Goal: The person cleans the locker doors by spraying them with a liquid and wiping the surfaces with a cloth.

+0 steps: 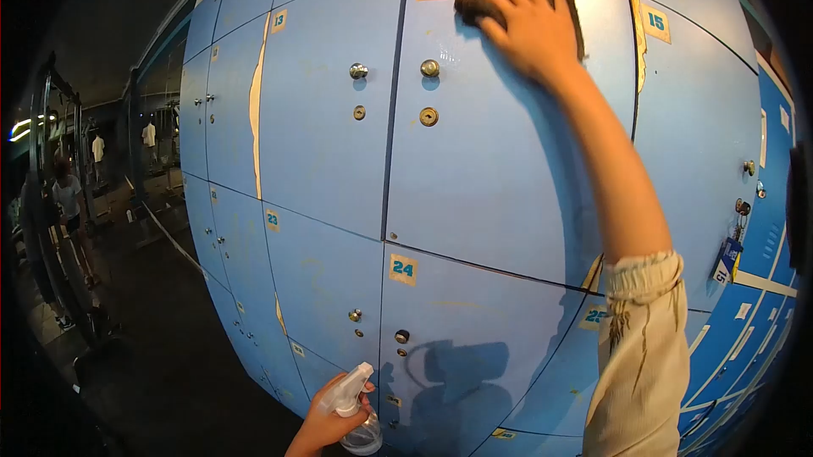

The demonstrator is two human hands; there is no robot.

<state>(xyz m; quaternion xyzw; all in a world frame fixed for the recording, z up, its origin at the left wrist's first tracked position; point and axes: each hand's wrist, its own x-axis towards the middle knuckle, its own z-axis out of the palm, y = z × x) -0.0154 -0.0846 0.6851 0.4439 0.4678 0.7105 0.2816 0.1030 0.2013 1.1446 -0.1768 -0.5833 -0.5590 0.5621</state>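
My right hand (533,33) lies flat with fingers spread, pressing a dark cloth (474,4) against the upper part of blue locker door 14 (483,177). The palm covers much of the cloth. Low in the view, my left hand (326,419) is wrapped round a clear spray bottle (364,438) with a white trigger head (349,389). The bottle is in front of the lower lockers, below the knob of door 24 (457,296). A round metal knob (430,68) and a keyhole (429,116) sit at door 14's left edge.
Locker doors 13 (322,152) and 15 (694,101) flank door 14; some edges are chipped. Keys with a blue tag (727,260) hang from door 15. More blue lockers (745,330) stand right. In the dark room left are gym frames (76,144) and a person (68,199).
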